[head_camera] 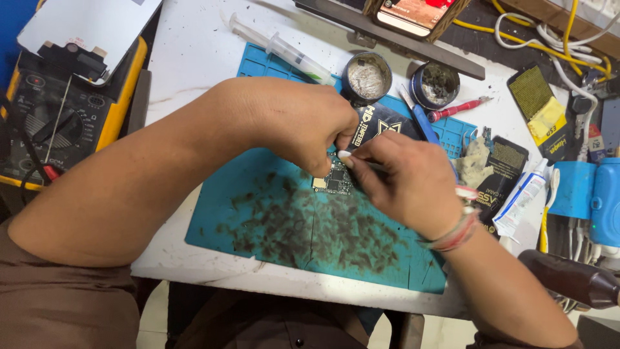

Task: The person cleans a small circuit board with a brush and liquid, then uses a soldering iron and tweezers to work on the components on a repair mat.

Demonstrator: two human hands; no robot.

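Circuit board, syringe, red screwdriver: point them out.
circuit board (pixel 334 179), head view, chips showing below the fingers.
syringe (pixel 292 54), head view, clear barrel.
red screwdriver (pixel 456 109), head view, red handle.

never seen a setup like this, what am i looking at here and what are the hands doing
This is one picture from a camera worn on a person's head, looking down at their own two bare hands over a white workbench. No machine is doing the work.

The left hand and the right hand meet over a small circuit board, which lies on a stained blue-green mat. Both hands pinch at the board's top edge; what the fingertips grip is too small to tell.

Around them lie a syringe, two small round tins, a red screwdriver, a blue-handled tool and dark flat packets. A yellow meter sits at the far left, and yellow and white cables run along the top right.
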